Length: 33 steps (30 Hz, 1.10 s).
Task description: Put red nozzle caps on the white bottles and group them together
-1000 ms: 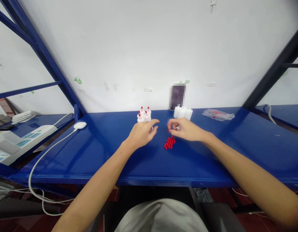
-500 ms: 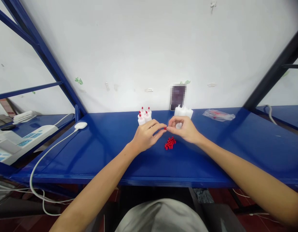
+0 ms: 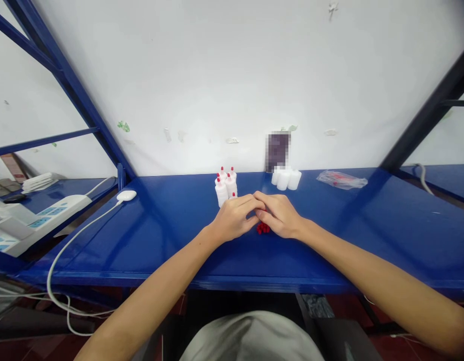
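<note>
My left hand [image 3: 237, 215] and my right hand [image 3: 280, 214] meet over a small pile of red caps [image 3: 263, 228] on the blue table. Both have bent, closed fingers, and their fingertips touch. What lies between the fingertips is hidden. Just behind my left hand stand several white bottles with red tips [image 3: 221, 192]; one more red tip shows right at the knuckles. Behind my right hand is a group of white bottles [image 3: 282, 179] whose tops are partly blurred out.
A clear plastic bag with red pieces [image 3: 341, 179] lies at the right on the blue table [image 3: 386, 235]. A dark pixelated panel [image 3: 277, 150] leans on the wall. At left are a white device with a cable [image 3: 126, 196] and a power strip [image 3: 55, 213].
Both hands have come closer together and lower, over the red caps. The small white bottle seen in my right hand no longer shows. A red tip now appears beside my left knuckles.
</note>
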### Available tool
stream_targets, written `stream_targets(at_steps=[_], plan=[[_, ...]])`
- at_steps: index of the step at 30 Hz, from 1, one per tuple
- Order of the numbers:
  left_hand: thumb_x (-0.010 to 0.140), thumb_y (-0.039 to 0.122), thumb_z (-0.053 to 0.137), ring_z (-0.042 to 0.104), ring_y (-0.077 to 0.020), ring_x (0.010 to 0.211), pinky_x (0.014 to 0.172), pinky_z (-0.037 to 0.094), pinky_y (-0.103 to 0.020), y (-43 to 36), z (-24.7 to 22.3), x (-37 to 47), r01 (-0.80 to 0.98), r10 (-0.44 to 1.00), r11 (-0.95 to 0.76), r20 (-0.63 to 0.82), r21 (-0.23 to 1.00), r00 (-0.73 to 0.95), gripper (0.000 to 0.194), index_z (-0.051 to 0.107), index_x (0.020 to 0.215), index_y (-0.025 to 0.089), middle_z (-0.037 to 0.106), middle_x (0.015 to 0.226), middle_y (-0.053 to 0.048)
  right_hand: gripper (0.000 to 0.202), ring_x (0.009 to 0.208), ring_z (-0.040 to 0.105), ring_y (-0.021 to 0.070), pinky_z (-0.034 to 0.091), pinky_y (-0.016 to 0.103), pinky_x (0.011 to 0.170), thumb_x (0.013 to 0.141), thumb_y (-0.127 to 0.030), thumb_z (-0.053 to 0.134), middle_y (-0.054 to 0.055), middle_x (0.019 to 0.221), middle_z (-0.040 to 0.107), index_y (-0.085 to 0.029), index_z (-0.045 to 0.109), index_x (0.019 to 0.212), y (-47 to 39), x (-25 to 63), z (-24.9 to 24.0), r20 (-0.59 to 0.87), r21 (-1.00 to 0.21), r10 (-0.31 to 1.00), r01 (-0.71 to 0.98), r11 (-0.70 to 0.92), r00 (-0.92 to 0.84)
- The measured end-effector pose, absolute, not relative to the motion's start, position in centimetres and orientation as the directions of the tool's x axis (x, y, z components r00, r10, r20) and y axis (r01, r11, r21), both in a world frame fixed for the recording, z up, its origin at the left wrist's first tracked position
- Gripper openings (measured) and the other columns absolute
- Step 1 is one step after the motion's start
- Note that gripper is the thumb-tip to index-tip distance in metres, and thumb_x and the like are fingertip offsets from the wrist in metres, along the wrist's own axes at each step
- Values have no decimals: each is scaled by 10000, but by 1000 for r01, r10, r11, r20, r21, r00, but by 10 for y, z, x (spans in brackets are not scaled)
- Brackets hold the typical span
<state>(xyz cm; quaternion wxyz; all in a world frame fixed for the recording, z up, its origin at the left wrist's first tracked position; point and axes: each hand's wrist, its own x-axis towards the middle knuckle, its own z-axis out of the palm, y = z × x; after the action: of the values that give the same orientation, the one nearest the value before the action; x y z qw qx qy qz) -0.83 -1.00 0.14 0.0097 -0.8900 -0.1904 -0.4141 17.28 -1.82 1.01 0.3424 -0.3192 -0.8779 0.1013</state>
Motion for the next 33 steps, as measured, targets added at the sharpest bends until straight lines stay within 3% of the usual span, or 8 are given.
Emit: stream_targets(at_steps=[2,5,14,18,21,24,28,33], plan=[[917,189,511,624,-124,706,650,479,-229,-10,1,-8,361,330,-924,738,125,589,115,620,935,158,673,796,-39,17,587,508,170,324,286,594,844,-245,417,-9,693,575,-229,423,847,-19,173,12,527,-426,632,467,775,-568],[911,195,527,601,-109,626,604,450,-215,-9,-2,-8,377,337,-919,730,117,595,116,630,951,162,646,702,-5,173,630,574,187,364,290,621,810,-193,402,-1,758,646,-229,460,968,-21,174,12,510,-468,646,447,762,-567],[920,197,510,530,-95,526,561,396,-198,-10,-2,-9,382,412,-903,654,198,635,160,610,1040,166,580,607,35,149,572,528,176,365,288,584,843,-204,384,-13,681,573,-217,447,977,-22,171,8,541,-495,663,440,749,-518],[946,214,453,516,-93,500,541,375,-195,-12,0,-11,398,472,-878,611,265,635,166,574,1051,173,573,605,42,163,558,508,168,359,285,585,914,-312,390,-29,646,539,-211,467,1018,-19,173,9,546,-508,655,415,755,-522],[963,285,448,511,-92,492,538,362,-197,-8,5,-17,508,576,-802,628,314,523,184,564,1056,177,581,602,43,266,542,506,159,348,278,582,957,-408,378,-40,626,539,-203,487,1088,-13,178,11,527,-523,705,473,709,-474],[944,351,503,540,-101,514,554,362,-205,-1,16,-29,679,681,-655,648,330,342,207,595,1030,187,608,610,37,229,552,513,152,336,274,591,950,-363,405,-32,616,559,-198,544,1025,-3,187,14,451,-476,781,623,621,-433],[896,342,566,613,-138,591,614,389,-232,4,28,-41,827,755,-475,622,301,207,188,662,1002,220,655,641,21,135,701,563,169,351,281,638,839,-220,485,42,793,641,-180,609,801,10,200,17,312,-305,810,755,581,-497],[931,374,506,674,-199,687,621,398,-263,3,28,-42,908,816,-371,535,196,218,268,674,1101,253,712,730,-14,113,638,548,152,354,273,598,777,-203,530,18,725,637,-182,627,831,14,212,24,79,-348,854,789,507,-514]])
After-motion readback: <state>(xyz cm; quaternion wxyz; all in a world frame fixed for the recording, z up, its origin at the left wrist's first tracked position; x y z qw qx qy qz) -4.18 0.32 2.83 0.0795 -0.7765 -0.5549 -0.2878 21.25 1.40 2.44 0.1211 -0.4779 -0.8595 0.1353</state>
